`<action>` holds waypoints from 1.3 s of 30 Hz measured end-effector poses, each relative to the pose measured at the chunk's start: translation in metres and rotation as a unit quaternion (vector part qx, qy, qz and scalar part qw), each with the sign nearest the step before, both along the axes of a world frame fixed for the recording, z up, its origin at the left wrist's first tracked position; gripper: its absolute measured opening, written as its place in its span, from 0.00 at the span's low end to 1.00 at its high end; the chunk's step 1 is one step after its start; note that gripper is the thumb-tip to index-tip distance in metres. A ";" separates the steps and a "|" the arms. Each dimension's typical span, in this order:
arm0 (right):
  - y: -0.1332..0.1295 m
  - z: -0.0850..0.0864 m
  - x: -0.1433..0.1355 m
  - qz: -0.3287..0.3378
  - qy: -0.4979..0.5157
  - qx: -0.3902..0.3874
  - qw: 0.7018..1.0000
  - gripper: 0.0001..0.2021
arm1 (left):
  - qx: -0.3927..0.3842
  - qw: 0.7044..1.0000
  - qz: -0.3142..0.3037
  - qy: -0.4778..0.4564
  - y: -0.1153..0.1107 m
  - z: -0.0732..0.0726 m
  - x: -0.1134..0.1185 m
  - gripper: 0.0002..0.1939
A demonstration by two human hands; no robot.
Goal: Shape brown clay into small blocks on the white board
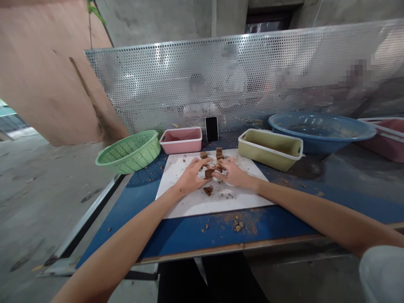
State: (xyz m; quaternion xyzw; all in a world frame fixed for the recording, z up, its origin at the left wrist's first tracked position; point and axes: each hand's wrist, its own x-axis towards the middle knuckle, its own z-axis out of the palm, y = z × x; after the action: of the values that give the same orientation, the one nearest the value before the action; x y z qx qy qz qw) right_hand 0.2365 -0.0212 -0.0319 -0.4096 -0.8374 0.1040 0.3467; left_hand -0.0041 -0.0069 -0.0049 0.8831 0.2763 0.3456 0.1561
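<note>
1. While both hands are over the board (179,206), a brown block (208,173) sits in the space between them, about midway across the board and rather toward its far half.
2. The left hand (195,174) is at the block's left, fingers and thumb curved apart from each other, with the thumb tip close to the block's near edge. I cannot tell whether this hand is clamped on it.
3. The right hand (232,171) is at the block's right, its thumb tip at the block's right edge, touching or nearly so. Its fingers bend over other brown pieces beyond the block; whether they grip any, I cannot tell.
4. Near the board's far edge lie a small block (203,155), beyond the left hand, and a taller piece (219,151), beyond the right hand.
5. On the board's near half, just this side of the block, lies a dark lump (208,191), apart from both hands, with crumbs (229,196) to its right.
6. Beyond the board's far edge stand a pink bin (181,146) toward the left, a phone (211,129) upright near the middle and a green bin (268,154) toward the right.
7. Left of the board is a green basket (129,164); well to its right and beyond is a blue basin (325,139).
8. Stones (239,226) lie on the desk (183,240), this side of the board.
</note>
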 end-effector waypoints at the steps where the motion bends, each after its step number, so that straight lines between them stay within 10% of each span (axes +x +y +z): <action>1: 0.001 -0.001 0.000 0.001 -0.002 0.005 1.000 0.19 | 0.010 1.000 0.001 0.004 -0.001 0.001 0.000 0.33; 24: -0.007 0.007 -0.002 -0.030 -0.024 0.068 0.997 0.20 | 0.063 0.995 0.012 -0.075 0.004 -0.011 0.002 0.36; 39: -0.009 0.010 0.008 0.007 -0.030 0.103 0.994 0.18 | -0.285 0.926 -0.076 -0.234 -0.002 0.002 0.008 0.55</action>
State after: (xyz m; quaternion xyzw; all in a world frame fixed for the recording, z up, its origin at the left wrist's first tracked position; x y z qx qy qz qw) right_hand 0.2442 -0.0302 -0.0215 -0.3693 -0.8564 0.0074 0.3607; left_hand 0.0042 -0.0088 -0.0024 0.7137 0.2505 0.4363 0.4874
